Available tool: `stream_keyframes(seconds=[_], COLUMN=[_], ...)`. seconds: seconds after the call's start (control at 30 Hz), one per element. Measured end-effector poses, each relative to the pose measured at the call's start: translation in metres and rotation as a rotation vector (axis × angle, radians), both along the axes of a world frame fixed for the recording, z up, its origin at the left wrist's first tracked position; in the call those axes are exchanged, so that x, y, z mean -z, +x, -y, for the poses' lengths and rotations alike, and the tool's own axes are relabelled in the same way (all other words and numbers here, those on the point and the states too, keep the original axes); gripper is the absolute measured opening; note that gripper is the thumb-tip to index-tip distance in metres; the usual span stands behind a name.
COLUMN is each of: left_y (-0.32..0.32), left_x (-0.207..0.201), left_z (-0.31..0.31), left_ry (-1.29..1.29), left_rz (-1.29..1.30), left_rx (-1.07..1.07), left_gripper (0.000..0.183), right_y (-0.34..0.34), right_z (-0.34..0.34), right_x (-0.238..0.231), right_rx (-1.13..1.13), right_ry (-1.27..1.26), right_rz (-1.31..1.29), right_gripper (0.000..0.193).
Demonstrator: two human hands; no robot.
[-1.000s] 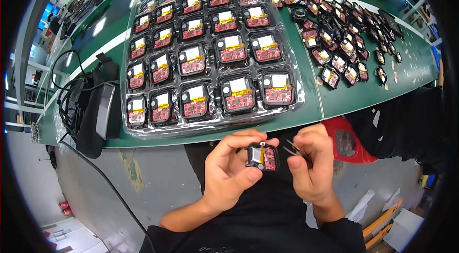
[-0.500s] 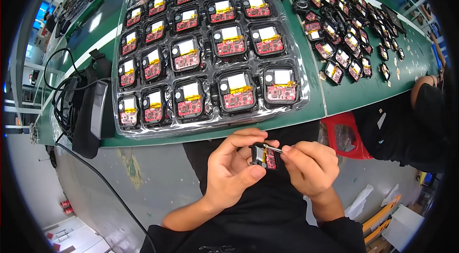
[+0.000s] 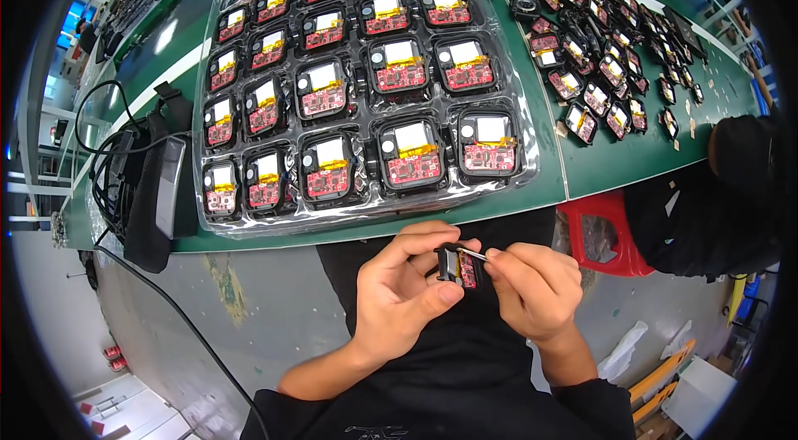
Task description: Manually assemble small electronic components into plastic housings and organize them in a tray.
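Observation:
Held over my lap, just below the bench edge, is a small black device housing (image 3: 450,267) with a red circuit board, a silvery block and yellow tape inside. My left hand (image 3: 401,292) is closed around its left side, thumb in front and fingers behind. My right hand (image 3: 539,289) pinches a thin metal tool (image 3: 473,254), which looks like tweezers. The tool's tip reaches the housing's upper edge; my fingers hide its other end. Beyond my hands, a clear plastic tray (image 3: 366,214) holds rows of similar open housings with red boards.
A loose pile of housings (image 3: 613,70) covers the green bench (image 3: 544,172) to the right. Black cables (image 3: 112,191) and a dark strapped case (image 3: 158,199) lie at the left. At the right are a red stool (image 3: 611,232) and another person's dark-clothed leg (image 3: 682,220).
Both hands have shifted slightly left with the housing and the tool. The tool's tip stays at the housing's upper edge. The person at the right has moved a little.

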State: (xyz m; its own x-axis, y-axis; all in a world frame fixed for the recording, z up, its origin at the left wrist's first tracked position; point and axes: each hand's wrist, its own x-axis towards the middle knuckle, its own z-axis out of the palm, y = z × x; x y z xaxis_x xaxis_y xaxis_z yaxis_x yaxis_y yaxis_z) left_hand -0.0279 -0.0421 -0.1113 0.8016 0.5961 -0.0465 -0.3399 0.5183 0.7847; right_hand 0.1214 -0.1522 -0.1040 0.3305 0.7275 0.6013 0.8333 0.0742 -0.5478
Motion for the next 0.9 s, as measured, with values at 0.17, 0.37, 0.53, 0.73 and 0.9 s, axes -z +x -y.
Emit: stream_keyframes(seconds=[0.17, 0.37, 0.53, 0.73, 0.9], left_y=[-0.002, 0.001, 0.001, 0.002, 0.003], left_x=[-0.001, -0.003, -0.003, -0.002, -0.009], left_z=[0.001, 0.001, 0.005, 0.011, 0.007], left_ry=[0.000, -0.002, -0.020, 0.017, 0.039], left_rz=[0.008, 0.017, -0.014, -0.003, -0.025], left_rx=[-0.001, 0.001, 0.003, -0.061, -0.044], left_gripper=[0.048, 0.047, 0.046, 0.048, 0.050], right_y=[-0.002, -0.001, -0.006, -0.011, -0.005], right_z=[0.002, 0.004, 0.005, 0.005, 0.005], right_x=[0.004, 0.001, 0.008, 0.007, 0.006], right_rx=[-0.002, 0.002, 0.030, 0.070, 0.058], right_ry=[0.024, 0.012, 0.024, 0.070, 0.112], right_rz=[-0.094, -0.082, -0.085, 0.048, 0.146], right_gripper=[0.019, 0.023, 0.021, 0.023, 0.027])
